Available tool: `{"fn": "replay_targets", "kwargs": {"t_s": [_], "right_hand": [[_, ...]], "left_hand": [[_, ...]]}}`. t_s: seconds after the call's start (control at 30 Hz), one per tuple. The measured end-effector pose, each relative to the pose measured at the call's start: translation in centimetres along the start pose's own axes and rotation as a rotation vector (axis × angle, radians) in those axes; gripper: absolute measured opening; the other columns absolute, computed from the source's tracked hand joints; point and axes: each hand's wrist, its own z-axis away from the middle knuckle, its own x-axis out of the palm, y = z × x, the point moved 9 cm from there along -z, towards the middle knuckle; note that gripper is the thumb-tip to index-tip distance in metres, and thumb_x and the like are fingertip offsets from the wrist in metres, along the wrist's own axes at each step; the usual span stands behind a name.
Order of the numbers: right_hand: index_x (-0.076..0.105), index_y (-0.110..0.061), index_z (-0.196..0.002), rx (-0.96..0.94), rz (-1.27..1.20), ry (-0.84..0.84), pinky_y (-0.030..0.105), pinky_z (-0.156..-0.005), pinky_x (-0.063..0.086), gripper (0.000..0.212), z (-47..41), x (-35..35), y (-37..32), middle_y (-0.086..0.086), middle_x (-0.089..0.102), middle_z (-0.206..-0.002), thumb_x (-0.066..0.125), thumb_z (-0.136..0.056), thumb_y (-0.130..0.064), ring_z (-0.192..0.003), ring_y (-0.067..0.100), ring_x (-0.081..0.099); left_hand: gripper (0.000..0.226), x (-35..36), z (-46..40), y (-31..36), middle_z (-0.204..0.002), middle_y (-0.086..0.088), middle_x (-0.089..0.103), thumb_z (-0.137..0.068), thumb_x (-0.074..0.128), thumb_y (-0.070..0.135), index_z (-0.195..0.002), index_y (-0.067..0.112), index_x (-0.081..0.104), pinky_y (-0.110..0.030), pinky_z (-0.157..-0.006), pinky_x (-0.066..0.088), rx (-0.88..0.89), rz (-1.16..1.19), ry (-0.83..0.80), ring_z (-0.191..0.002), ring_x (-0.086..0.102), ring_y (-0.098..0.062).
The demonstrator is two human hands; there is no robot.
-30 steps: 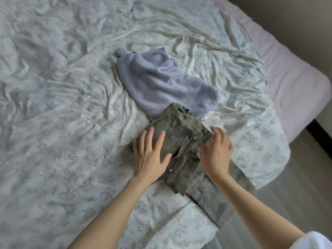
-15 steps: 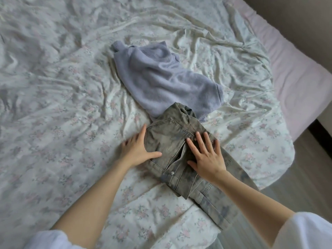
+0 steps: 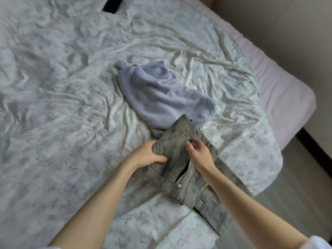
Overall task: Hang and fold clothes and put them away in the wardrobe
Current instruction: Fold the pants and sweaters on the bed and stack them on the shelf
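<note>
2 hands (image 3: 147, 155) (image 3: 201, 155) on 1 jeans (image 3: 181, 169); 1 sweater (image 3: 161, 99).

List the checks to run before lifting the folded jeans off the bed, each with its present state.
1. Left hand has a hold on the jeans: ok, thumb on top, fingers curled at the left edge.
2. Right hand has a hold: not ok, it hangs over the jeans with loosely bent fingers, gripping nothing.
3. Jeans fully folded: not ok, a leg section trails past the bed edge.
4. Jeans free of the lilac sweater: not ok, their far end overlaps the sweater's edge.
5. Fingers under the bundle: cannot tell, hidden by the denim.
6. Waistband button fastened: cannot tell.
</note>
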Motion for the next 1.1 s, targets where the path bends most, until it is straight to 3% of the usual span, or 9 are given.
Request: {"fn": "replay_targets", "kwargs": {"t_s": [0.07,0.13,0.3,0.4,0.47,0.67,0.83,1.03,1.1], "right_hand": [[0.050,0.000,-0.122,0.165,-0.199,-0.066,0.049,-0.093,0.048,0.055,0.7,0.9,-0.6,0.010,0.060,-0.100,0.056,-0.089,-0.044,-0.100,0.032,0.058],[0.048,-0.006,-0.123,0.305,-0.340,-0.136,0.047,-0.084,0.052,0.064,1.2,1.8,-1.1,0.007,0.057,-0.107,0.063,-0.081,-0.052,-0.090,0.025,0.056],[0.049,-0.003,-0.113,0.425,-0.313,-0.063,0.049,-0.073,0.051,0.053,1.3,1.7,-1.3,0.013,0.050,-0.117,0.072,-0.078,-0.035,-0.101,0.037,0.056],[0.051,0.000,-0.082,0.370,-0.314,-0.002,0.041,-0.068,0.052,0.005,1.6,1.1,-1.3,0.017,0.057,-0.084,0.055,-0.082,-0.002,-0.077,0.031,0.058],[0.051,-0.002,-0.072,0.311,-0.289,0.026,0.037,-0.063,0.050,0.013,1.9,0.7,-2.0,0.017,0.057,-0.079,0.048,-0.081,0.007,-0.072,0.029,0.057],[0.046,-0.001,-0.095,0.193,-0.180,-0.051,0.042,-0.066,0.057,0.013,2.9,3.0,-7.0,0.018,0.054,-0.093,0.043,-0.085,0.006,-0.093,0.035,0.062],[0.045,-0.003,-0.097,0.125,-0.196,-0.175,0.033,-0.043,0.053,0.013,5.3,7.5,-12.2,0.013,0.049,-0.084,0.040,-0.087,0.004,-0.075,0.027,0.058],[0.043,-0.004,-0.075,-0.029,-0.384,-0.370,0.041,-0.068,0.056,0.020,8.1,12.7,-19.9,0.014,0.051,-0.080,0.037,-0.088,0.009,-0.077,0.027,0.057],[0.045,-0.003,-0.079,-0.026,-0.442,-0.434,0.035,-0.061,0.056,0.017,8.4,13.4,-20.2,0.012,0.053,-0.077,0.040,-0.090,0.008,-0.074,0.024,0.058]], "left_hand": [[0.047,0.8,1.6,1.1,-0.128,-0.001,0.056,-0.076,0.073,0.029,-0.120,0.021,0.058,-0.028,-0.095,0.041,0.042,-0.158,0.053,-0.119,0.051,-0.019],[0.045,1.6,3.1,2.9,-0.140,-0.003,0.042,-0.077,0.068,0.030,-0.119,0.019,0.058,-0.034,-0.103,0.034,0.132,-0.326,0.097,-0.130,0.037,-0.025],[0.015,3.9,6.1,4.4,-0.092,-0.009,0.065,-0.080,0.057,0.023,-0.093,0.017,0.052,-0.039,-0.072,0.051,0.183,-0.255,0.109,-0.087,0.062,-0.030],[0.015,2.9,7.7,4.7,-0.095,-0.008,0.066,-0.085,0.057,0.018,-0.100,0.017,0.055,-0.026,-0.067,0.044,0.188,-0.236,0.171,-0.090,0.062,-0.027],[0.015,1.8,8.7,5.0,-0.096,-0.009,0.066,-0.087,0.057,0.016,-0.102,0.015,0.056,-0.026,-0.063,0.037,0.203,-0.221,0.196,-0.090,0.060,-0.026],[0.015,-3.3,12.0,4.6,-0.095,-0.013,0.064,-0.084,0.062,0.018,-0.096,0.014,0.056,-0.031,-0.067,0.039,0.161,-0.152,0.259,-0.091,0.058,-0.030],[0.021,-8.9,15.8,3.0,-0.090,-0.007,0.064,-0.083,0.064,0.018,-0.103,0.014,0.059,-0.030,-0.070,0.042,0.095,-0.150,0.338,-0.088,0.059,-0.026],[0.015,-16.9,20.8,2.9,-0.091,-0.003,0.061,-0.087,0.057,0.018,-0.100,0.018,0.051,-0.035,-0.069,0.042,0.030,-0.353,0.629,-0.087,0.057,-0.029],[0.015,-17.1,21.7,3.2,-0.099,-0.003,0.061,-0.089,0.054,0.020,-0.103,0.018,0.047,-0.036,-0.069,0.044,0.024,-0.444,0.700,-0.088,0.058,-0.031]]}}
